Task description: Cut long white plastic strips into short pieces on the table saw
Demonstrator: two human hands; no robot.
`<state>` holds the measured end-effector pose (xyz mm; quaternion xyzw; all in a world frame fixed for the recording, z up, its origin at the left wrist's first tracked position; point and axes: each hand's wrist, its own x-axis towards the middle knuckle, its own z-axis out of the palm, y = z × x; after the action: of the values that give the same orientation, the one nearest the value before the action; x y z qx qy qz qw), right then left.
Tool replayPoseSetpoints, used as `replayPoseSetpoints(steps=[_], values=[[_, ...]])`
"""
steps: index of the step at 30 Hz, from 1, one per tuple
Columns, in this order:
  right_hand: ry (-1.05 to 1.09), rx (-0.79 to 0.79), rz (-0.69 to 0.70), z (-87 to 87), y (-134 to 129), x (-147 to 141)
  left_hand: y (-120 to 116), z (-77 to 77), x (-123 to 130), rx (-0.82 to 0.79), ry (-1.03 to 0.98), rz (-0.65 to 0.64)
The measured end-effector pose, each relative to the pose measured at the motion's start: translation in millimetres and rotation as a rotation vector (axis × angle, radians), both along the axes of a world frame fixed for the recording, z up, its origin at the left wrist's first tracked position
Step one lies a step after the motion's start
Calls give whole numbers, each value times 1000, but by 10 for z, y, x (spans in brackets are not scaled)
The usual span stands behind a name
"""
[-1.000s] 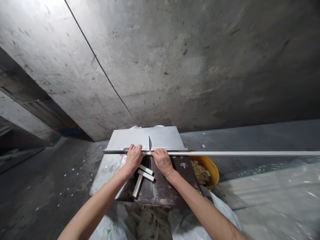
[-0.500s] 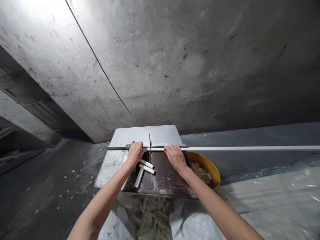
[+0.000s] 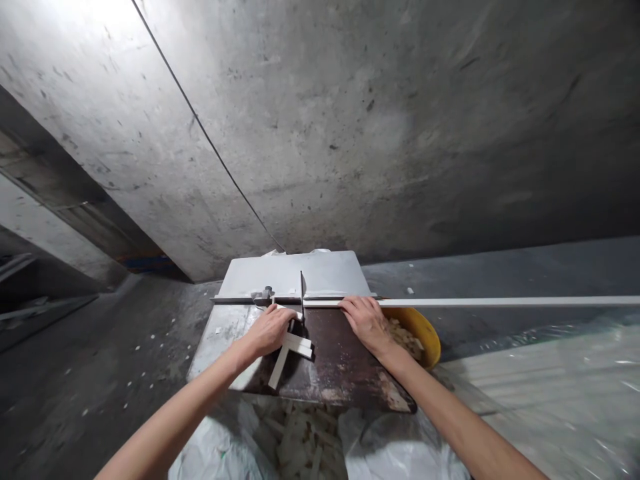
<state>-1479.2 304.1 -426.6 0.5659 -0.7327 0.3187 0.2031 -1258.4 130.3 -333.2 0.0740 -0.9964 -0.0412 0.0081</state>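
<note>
Left hand [image 3: 273, 328], fingers bent, lies over a short white strip [image 3: 299, 315]; palm and thumb out of sight, so cannot tell whether it grips. Right hand [image 3: 367, 323] closed over the long white strip [image 3: 480, 302], which runs from between the hands out past the right one and off the picture edge. Both hands above the worn saw table [image 3: 345, 363]. Between them, a thin dark line [image 3: 302, 288], blade or slot, hard to make out. Just beyond left hand: metal stop [image 3: 267, 292] by the long fence [image 3: 233, 300]. Just nearer than left hand: loose cut pieces [image 3: 279, 370], crowding the tabletop, upper ends partly covered by it. Yellow bucket [image 3: 433, 343] of offcuts beside right hand, partly hidden by hand and forearm. Below both hands, white plastic bags [image 3: 400, 443], cut off by the lower edge, flank more offcuts [image 3: 305, 443], dim and indistinct.
</note>
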Motion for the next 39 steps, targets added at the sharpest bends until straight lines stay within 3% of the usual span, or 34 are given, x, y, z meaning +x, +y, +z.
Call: replayPoseSetpoints(steps=[3, 6, 9, 13, 22, 26, 30, 32, 35, 39], values=[[-1, -15, -19, -5, -31, 12, -24, 206, 183, 24, -107, -105], [8, -15, -22, -6, -50, 25, -53, 300, 355, -82, -260, -163], [1, -27, -32, -4, -55, 29, -36, 253, 405, -186, -281, -243], [-1, -36, -47, -5, -56, 29, 63, 117, 276, -192, -184, -361], [-14, -27, -29, 0, -31, 20, 81, -9, -13, -95, -76, -1], [12, -17, -12, 11, -76, 39, 366, -91, 20, -36, -2, -24], [56, 17, 44, 41, -337, 176, 608, -192, 119, -5, 87, -61], [79, 33, 75, 63, -500, 266, 535, -196, 170, -24, 158, 7], [100, 51, 109, 91, -660, 358, 215, -146, 225, -99, 264, 194], [96, 61, 118, 115, -702, 396, -172, -91, 124, -173, 243, 251]])
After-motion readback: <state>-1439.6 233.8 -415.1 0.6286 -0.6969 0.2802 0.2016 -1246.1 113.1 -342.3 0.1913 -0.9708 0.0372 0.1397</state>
